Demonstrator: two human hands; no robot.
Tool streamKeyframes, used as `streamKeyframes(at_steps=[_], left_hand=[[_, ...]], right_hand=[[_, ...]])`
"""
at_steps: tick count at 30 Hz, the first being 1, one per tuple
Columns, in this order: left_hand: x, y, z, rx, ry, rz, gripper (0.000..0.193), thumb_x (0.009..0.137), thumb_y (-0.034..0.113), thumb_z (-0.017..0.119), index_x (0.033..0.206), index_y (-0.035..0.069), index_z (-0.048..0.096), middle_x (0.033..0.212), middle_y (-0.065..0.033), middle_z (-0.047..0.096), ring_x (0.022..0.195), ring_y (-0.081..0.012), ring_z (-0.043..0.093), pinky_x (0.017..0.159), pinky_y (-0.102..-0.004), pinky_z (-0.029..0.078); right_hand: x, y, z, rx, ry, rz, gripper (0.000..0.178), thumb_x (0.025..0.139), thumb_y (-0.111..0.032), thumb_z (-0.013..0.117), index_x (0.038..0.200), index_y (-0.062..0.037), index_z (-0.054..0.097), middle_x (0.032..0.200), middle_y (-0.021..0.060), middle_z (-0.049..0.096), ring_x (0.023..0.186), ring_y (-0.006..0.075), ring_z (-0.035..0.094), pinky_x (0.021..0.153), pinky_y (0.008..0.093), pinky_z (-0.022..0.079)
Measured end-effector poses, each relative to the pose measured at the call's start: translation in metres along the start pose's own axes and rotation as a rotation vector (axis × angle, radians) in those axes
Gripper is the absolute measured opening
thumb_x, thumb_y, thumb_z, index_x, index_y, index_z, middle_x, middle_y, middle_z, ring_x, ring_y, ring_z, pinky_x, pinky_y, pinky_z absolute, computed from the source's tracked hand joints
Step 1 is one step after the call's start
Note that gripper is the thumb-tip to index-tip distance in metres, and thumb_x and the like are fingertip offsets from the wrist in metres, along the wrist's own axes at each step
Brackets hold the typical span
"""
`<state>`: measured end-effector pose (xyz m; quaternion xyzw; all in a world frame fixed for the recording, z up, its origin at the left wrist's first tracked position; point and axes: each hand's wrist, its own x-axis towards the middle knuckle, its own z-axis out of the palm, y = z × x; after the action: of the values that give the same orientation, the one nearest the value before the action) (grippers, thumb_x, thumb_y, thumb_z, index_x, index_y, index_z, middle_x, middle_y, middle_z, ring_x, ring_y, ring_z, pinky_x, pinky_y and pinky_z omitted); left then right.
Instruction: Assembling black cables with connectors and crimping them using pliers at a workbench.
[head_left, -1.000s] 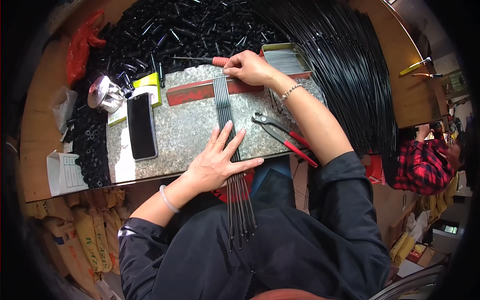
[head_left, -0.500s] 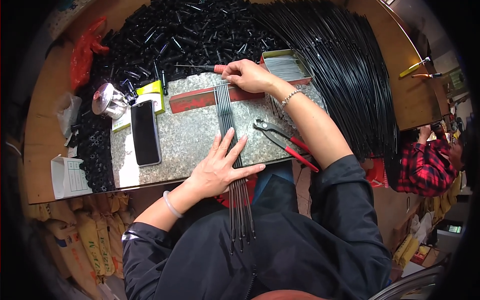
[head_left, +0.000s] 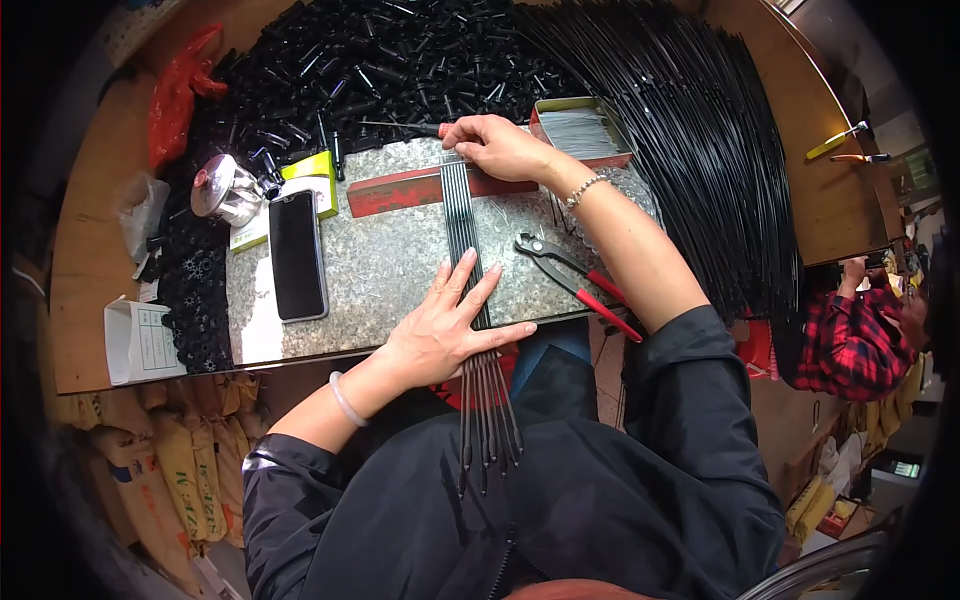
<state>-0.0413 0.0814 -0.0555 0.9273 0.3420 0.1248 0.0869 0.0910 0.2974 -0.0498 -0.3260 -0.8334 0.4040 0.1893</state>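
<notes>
A flat row of several thin black rods (head_left: 457,205) runs from the worktop down past its front edge, with dark tips over my lap. My left hand (head_left: 447,315) lies on the rods, fingers spread, pressing them at the worktop's edge. At the rods' far ends, my right hand (head_left: 497,147) has its fingers curled together in a pinch; what they hold, if anything, is too small to make out. Under the rods' far part lies a red metal bar (head_left: 395,192). Behind the right hand, a red-handled, thin-shafted tool (head_left: 440,130) is partly hidden.
Red-handled pliers (head_left: 575,280) lie beside my right forearm. An open tin of thin pale pins (head_left: 575,130) stands at the far right of the slab. Black parts (head_left: 400,60) and long black rods (head_left: 690,150) heap behind. A phone (head_left: 298,255) lies left. Another person's plaid sleeve (head_left: 850,340) shows right.
The thin metal wire lying across the rods near my right hand no longer shows there. My right hand has shifted slightly at the rods' ends; the left stays spread on them.
</notes>
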Motion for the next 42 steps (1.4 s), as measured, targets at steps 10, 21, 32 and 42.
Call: streamKeyframes(at_steps=[10, 21, 32, 42], left_hand=[[-0.002, 0.004, -0.004, 0.029, -0.035, -0.008, 0.075, 0.067, 0.016, 0.066, 0.130, 0.046, 0.039, 0.141, -0.0193, 0.026, 0.129, -0.0498, 0.020, 0.101, -0.0623, 0.024], [0.002, -0.003, 0.000, 0.104, -0.057, 0.024, 0.049, 0.082, 0.034, 0.057, 0.126, 0.048, 0.042, 0.142, -0.0175, 0.024, 0.127, -0.0546, 0.017, 0.102, -0.0636, 0.017], [-0.005, 0.031, -0.072, -0.345, 0.159, 0.055, 0.063, 0.077, 0.035, 0.066, 0.129, 0.007, 0.045, 0.132, -0.0145, 0.045, 0.127, -0.0355, 0.035, 0.104, -0.0489, 0.028], [0.000, 0.052, -0.103, -0.736, 0.332, 0.026, 0.040, 0.089, 0.024, 0.055, 0.119, -0.003, 0.053, 0.102, -0.0170, 0.065, 0.096, -0.0268, 0.063, 0.083, -0.0323, 0.048]], right_hand=[[-0.053, -0.002, -0.079, -0.509, 0.383, 0.103, 0.016, 0.078, -0.016, 0.064, 0.083, -0.0012, 0.065, 0.081, 0.0129, 0.062, 0.073, 0.0252, 0.062, 0.068, 0.0318, 0.049], [-0.084, 0.026, -0.092, -0.798, 0.244, 0.107, 0.013, 0.072, -0.017, 0.065, 0.081, -0.0089, 0.068, 0.085, 0.0119, 0.063, 0.089, 0.0288, 0.058, 0.077, 0.0395, 0.049], [-0.151, -0.074, -0.059, -0.133, 0.628, -0.115, 0.011, 0.090, -0.008, 0.046, 0.091, -0.0001, 0.053, 0.074, 0.0054, 0.052, 0.064, 0.0130, 0.047, 0.060, 0.0252, 0.040], [-0.241, -0.164, -0.005, -0.166, 0.396, -0.534, 0.020, 0.074, 0.006, 0.062, 0.092, -0.0038, 0.061, 0.072, 0.0055, 0.053, 0.061, 0.0188, 0.043, 0.058, 0.0282, 0.035]])
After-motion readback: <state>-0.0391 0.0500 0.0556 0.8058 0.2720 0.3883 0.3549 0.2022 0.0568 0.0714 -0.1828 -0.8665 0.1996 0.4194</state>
